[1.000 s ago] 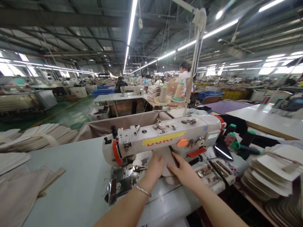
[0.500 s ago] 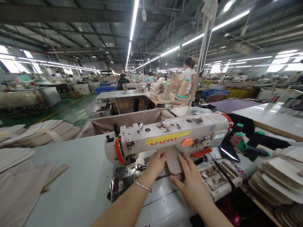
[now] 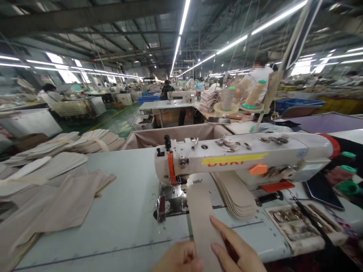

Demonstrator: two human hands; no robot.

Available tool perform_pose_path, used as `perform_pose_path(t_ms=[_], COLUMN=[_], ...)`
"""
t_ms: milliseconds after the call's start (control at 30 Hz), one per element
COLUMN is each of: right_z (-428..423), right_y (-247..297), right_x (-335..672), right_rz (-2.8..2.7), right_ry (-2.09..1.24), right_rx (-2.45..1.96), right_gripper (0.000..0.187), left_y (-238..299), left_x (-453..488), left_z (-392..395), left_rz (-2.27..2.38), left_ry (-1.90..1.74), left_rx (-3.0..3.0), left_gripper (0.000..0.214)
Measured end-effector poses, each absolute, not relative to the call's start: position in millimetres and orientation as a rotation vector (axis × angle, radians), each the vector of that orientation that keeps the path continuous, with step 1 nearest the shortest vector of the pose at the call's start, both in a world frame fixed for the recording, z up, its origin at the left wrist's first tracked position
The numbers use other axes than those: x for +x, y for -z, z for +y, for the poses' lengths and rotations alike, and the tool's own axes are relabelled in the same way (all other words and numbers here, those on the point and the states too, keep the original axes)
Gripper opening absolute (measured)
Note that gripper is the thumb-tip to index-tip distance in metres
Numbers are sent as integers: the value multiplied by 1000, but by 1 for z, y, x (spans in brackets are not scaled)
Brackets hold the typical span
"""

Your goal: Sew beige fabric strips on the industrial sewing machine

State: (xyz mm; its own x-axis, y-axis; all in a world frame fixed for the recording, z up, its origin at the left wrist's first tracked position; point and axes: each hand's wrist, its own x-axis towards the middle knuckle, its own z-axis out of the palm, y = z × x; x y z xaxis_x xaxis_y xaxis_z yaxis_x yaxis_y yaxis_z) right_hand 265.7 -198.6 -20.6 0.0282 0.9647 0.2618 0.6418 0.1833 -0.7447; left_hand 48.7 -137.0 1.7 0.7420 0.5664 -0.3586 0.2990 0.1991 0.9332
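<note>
A long beige fabric piece (image 3: pixel 200 211) lies from the sewing machine's needle area towards me. My left hand (image 3: pixel 180 257) is at its near left edge, fingers curled and closed on the piece, partly cut off by the bottom of the view. On the right side of the same piece rests my right hand (image 3: pixel 236 245), thumb and forefinger stretched out and apart. The white sewing machine (image 3: pixel 232 156) has orange trim and yellow tape along its arm. Beneath that arm, right of the needle, sits a stack of beige fabric pieces (image 3: pixel 236 194).
Bundled fabric pieces (image 3: pixel 93 141) and loose beige fabric (image 3: pixel 65 202) lie on the left of the table. A tray of metal parts (image 3: pixel 303 224) is at right, near a dark phone (image 3: pixel 324 190) and thread spools (image 3: pixel 347 170). Thread cones (image 3: pixel 255 94) stand behind the machine.
Both hands have come back from under the machine arm towards me. A single fabric piece now lies between them, and the stack stays under the arm. My view has turned left.
</note>
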Motion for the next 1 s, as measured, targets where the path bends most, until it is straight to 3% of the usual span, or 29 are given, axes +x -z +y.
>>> perform_pose_path(t_ms=[100, 167, 267, 400, 600, 1000], right_z=[-187, -180, -170, -163, -164, -148], right_y=[32, 30, 21, 21, 37, 11], right_x=[237, 219, 201, 191, 191, 182], right_rz=[-1794, -1844, -1924, -2009, -2086, -1989], right_ry=[-720, -767, -748, -596, -385, -513], right_rx=[-1428, -1434, -1554, -1656, -1539, -1766], right_gripper=[49, 49, 50, 50, 47, 47], left_y=[-20, -36, -43, -24, -12, -8], left_x=[11, -2, -6, -5, -9, -4], left_z=[-124, -106, -75, -48, -43, -39], left_rz=[1058, 1257, 1178, 974, 1063, 1063], left_ry=[-65, -222, -443, -430, -595, -586], left_rx=[1691, 1989, 2460, 2712, 2596, 2650], left_gripper=[55, 41, 17, 26, 19, 28])
